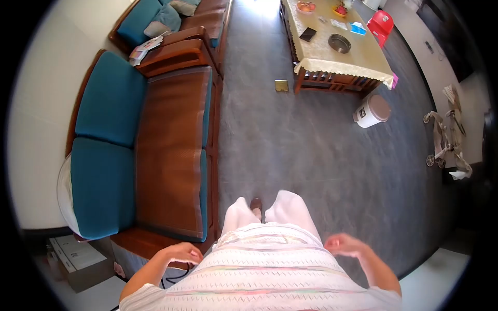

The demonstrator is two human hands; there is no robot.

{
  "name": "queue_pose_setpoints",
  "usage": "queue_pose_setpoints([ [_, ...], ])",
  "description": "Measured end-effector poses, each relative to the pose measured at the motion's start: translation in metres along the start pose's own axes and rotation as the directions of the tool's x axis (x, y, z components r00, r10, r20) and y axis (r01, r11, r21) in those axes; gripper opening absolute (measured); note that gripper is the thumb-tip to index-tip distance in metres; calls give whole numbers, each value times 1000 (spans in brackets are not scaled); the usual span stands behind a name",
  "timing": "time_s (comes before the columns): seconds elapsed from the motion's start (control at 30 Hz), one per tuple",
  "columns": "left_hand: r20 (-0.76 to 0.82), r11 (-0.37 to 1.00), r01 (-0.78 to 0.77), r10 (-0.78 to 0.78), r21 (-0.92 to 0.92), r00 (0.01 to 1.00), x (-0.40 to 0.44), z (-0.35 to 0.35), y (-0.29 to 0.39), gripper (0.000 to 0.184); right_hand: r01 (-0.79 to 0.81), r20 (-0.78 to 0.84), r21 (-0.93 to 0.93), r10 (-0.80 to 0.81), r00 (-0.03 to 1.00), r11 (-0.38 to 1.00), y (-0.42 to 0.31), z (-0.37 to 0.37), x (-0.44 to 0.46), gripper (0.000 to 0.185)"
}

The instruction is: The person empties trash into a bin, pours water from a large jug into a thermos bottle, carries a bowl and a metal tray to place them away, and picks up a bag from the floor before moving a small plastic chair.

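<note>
My left hand (pixel 185 253) hangs beside my waist near the end of the brown sofa (pixel 168 150), its fingers loosely bent and nothing visible in them. A dark cable (pixel 171 280) shows just below it; no grip on it can be made out. On the other side of my body, my right hand (pixel 342 244) hovers over the grey floor (pixel 311 150), slightly blurred, with fingers loosely bent and empty. Between the hands are my light striped top (pixel 275 264) and pale trousers (pixel 293 207). One brown shoe (pixel 256 203) shows ahead of them.
Ahead stands a table (pixel 358 67) with a cream cloth, a round tray (pixel 339 43) and a dark phone (pixel 307 34). A white bin (pixel 371 111) and a small gold square (pixel 281 86) lie nearer. A folded stroller (pixel 447 132) is at right, a red chair (pixel 381 26) beyond.
</note>
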State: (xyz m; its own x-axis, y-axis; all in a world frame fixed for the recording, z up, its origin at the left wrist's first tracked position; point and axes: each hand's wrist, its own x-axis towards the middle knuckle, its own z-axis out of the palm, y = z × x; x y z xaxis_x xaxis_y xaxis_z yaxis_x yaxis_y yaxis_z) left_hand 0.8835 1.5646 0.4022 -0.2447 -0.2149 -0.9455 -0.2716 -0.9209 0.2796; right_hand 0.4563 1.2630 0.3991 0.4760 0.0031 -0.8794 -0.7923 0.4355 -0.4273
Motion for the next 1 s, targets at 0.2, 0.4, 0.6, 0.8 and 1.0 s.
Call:
queue_pose_setpoints([
  [0.2,155,993,57,-42,-99,987,27,-27,66,40,16,167,91,-31,986,996,4,-59,-13,20],
  [0.4,-135,906,-311,284,-287,949,70,-38,131,30,77,217,-39,-67,974,996,-57,-169,6,19],
  [0.6,-306,993,-60,27,-98,952,30,-53,238,20,31,268,-184,19,963,982,-134,-235,21,17],
  [0.8,-340,953,-269,300,136,891,20,-114,266,19,-5,314,-218,75,946,976,-194,-272,54,24],
  [1.0,-140,953,-140,182,267,973,22,-227,301,31,44,289,-227,24,957,973,-301,-280,115,19],
])
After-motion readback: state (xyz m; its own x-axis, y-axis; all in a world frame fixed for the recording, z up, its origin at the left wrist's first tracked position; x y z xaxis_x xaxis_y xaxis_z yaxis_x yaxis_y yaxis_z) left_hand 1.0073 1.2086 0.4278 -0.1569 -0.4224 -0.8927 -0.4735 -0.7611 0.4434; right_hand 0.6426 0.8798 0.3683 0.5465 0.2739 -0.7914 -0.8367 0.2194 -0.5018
